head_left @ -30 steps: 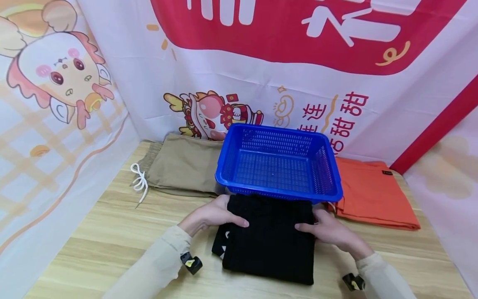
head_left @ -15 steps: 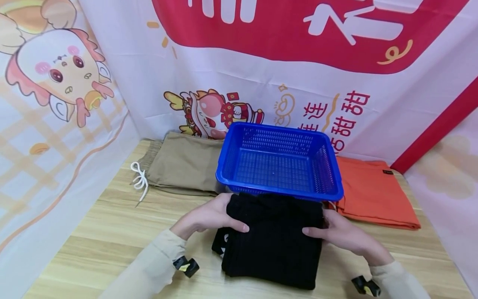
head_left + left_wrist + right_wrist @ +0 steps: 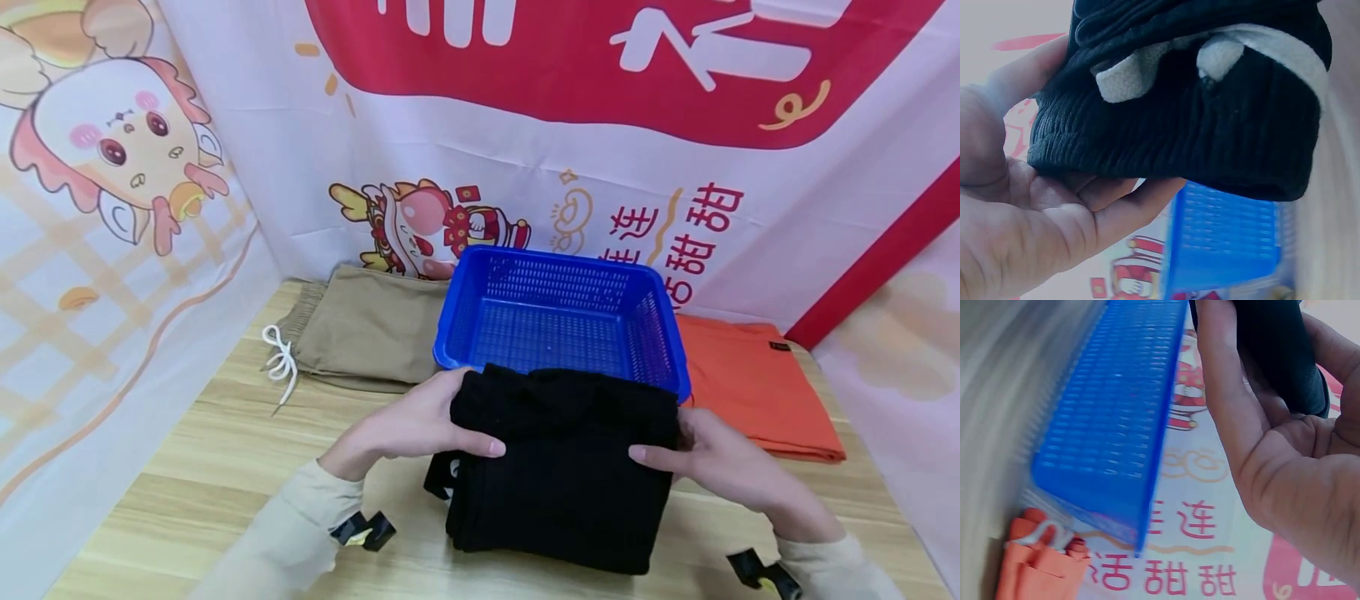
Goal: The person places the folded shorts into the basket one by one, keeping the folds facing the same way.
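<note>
Between both hands is a folded pair of black pants (image 3: 562, 475), held by its left and right sides in front of the blue basket. Its far edge overlaps the basket's near rim in the head view. My left hand (image 3: 420, 425) grips the left side, thumb on top and fingers underneath. On the right side, my right hand (image 3: 727, 458) pinches the fabric the same way. The left wrist view shows the gathered elastic waistband (image 3: 1166, 137) with a white drawstring (image 3: 1125, 78). A small white print peeks out at the lower left fold.
The blue plastic basket (image 3: 447, 333) stands at the back of the wooden table (image 3: 225, 467). Folded khaki pants (image 3: 382, 329) with a white cord lie left of it, a folded orange garment (image 3: 750, 392) right. A printed cloth backdrop (image 3: 480, 150) rises behind.
The black pants have risen from the table toward the basket, and their far edge now covers part of its rim. My right hand has moved outward to the right, spreading the fabric wider.
</note>
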Motion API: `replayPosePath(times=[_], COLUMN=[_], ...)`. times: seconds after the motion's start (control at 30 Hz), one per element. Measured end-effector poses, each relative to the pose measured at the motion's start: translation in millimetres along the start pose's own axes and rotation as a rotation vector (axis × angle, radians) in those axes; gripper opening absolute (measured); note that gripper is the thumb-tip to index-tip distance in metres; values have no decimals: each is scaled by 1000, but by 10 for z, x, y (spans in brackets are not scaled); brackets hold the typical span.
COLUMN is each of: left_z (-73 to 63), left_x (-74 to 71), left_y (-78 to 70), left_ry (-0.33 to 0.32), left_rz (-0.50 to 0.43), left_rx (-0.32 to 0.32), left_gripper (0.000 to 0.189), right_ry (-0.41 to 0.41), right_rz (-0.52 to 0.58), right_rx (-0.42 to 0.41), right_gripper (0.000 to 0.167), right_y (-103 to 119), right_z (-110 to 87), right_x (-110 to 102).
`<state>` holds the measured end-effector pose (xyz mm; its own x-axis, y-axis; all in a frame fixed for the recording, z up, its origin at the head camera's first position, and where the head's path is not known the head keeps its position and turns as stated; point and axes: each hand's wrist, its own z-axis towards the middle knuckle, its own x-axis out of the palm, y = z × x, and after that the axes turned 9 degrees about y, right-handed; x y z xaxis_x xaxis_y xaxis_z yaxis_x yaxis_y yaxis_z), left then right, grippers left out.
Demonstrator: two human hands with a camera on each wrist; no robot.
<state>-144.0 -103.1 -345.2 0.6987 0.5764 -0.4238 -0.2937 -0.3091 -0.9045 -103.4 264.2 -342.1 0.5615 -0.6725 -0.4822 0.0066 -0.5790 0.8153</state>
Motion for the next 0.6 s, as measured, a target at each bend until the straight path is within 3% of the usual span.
replayPosePath(times=[0.07,0.17,0.23,0.43,0.6], left_z=[-3,2,18,74,150], left_x=[-33,-82,-115,-202,-258], left_y=[-87,-197,-256,-418,-538], left_ry=[-20,-68,-104,-175,-253], left_rz=[22,39,39,-75,-170], left_rx=[14,13,22,86,139], left_gripper=[100,95,91,63,51], right_ry=[-23,-54,-81,-159,-213], right_rz=[-1,-6,-5,6,49], right_rx=[33,56,31,-49,-129], right_gripper=[34,42,31,61,58], right_y=[65,152,198,314,404], right_z=[-41,-100,-129,-169,-158], right_x=[-39,-114,-155,-233,-269])
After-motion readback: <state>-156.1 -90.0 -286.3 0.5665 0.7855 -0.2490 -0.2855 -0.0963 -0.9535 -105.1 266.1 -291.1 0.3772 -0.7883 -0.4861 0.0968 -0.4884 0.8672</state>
